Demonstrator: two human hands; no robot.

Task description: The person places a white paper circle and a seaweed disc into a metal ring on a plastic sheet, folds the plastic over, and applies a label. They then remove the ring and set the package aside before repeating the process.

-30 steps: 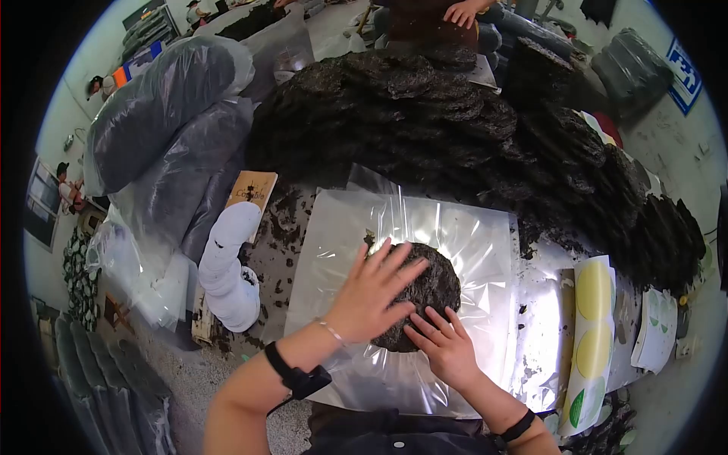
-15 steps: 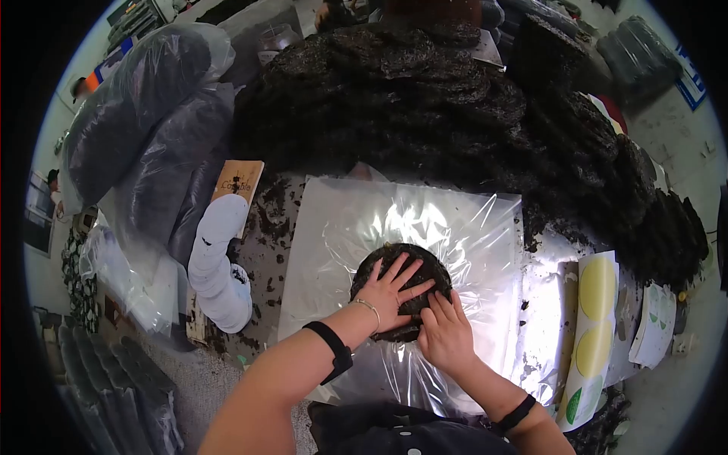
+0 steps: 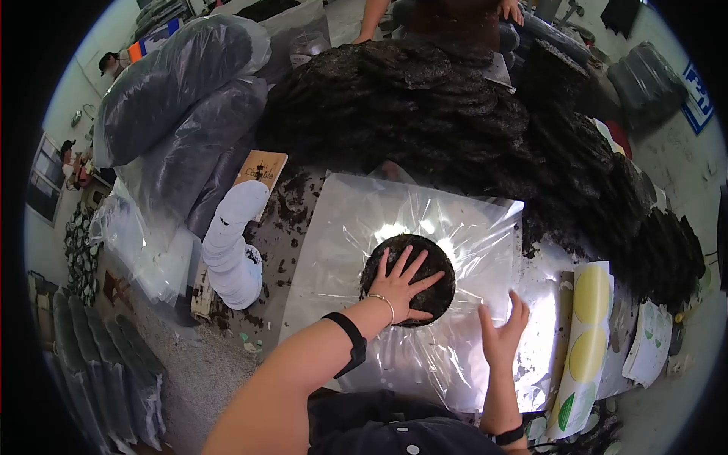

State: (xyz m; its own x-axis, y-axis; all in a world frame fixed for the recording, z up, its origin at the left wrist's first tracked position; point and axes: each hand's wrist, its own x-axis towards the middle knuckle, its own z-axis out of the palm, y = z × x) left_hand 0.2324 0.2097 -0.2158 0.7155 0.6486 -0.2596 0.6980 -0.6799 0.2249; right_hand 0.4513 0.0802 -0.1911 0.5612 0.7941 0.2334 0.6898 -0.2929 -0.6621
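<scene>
My left hand lies flat with spread fingers on a dark round cake of what looks like dried seaweed. Under the cake is a stack of clear plastic sheets, shiny and wrinkled around it. My right hand is held off to the right of the cake, over the sheets' right part, its fingers apart and nothing in them. Part of the cake is hidden beneath my left palm.
A big heap of dark round cakes spans the far side. To the left stand stacked white paper discs, a wooden board and filled plastic bags. A yellow label strip lies right. Another person's hand shows at the back.
My right hand has left the cake's edge and moved right, its fingers opening. My left hand stays spread on the cake. At the back, another person's arms have come into view.
</scene>
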